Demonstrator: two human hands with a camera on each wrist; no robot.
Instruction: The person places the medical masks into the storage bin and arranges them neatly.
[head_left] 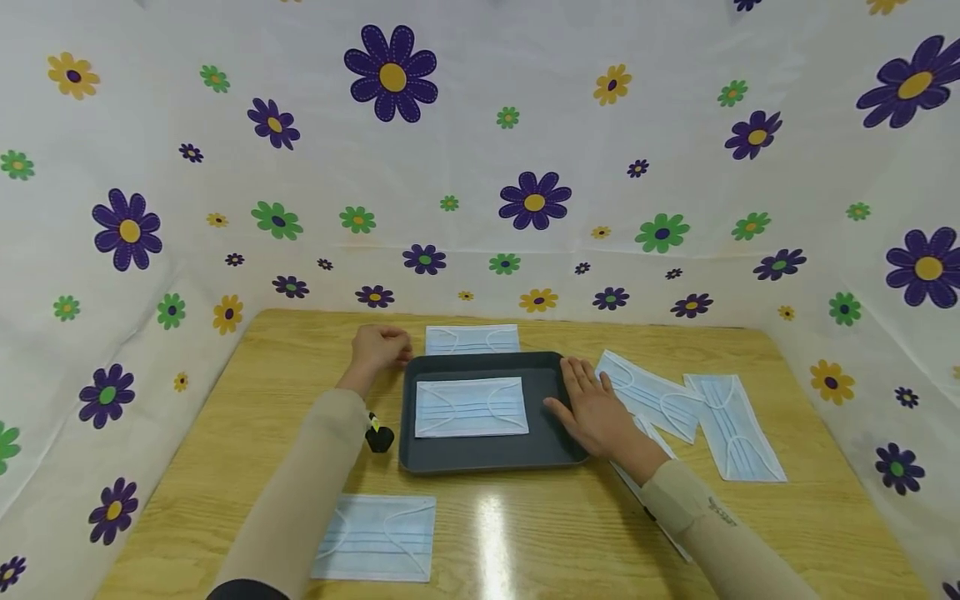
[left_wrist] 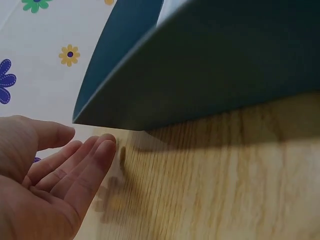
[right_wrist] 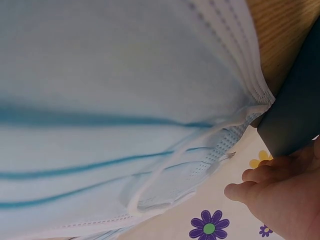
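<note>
A dark grey tray [head_left: 480, 460] lies on the wooden table with one light blue face mask [head_left: 471, 408] flat inside it. My right hand [head_left: 592, 412] rests along the tray's right rim, fingers straight and thumb reaching over the inside. At the far left corner is my left hand [head_left: 380, 348], fingers loosely bent and holding nothing. The left wrist view has its fingertips close to the tray's corner [left_wrist: 110, 117], with a gap between thumb and fingers. A mask [right_wrist: 100, 75] fills much of the right wrist view, beside the right hand [right_wrist: 285, 192].
Another mask [head_left: 472, 337] lies behind the tray, partly hidden by it. To the right are overlapping masks [head_left: 648, 396] and one at an angle [head_left: 738, 429]. A mask [head_left: 382, 537] lies at front left, partly under my left sleeve. A small black object [head_left: 379, 437] stands left of the tray.
</note>
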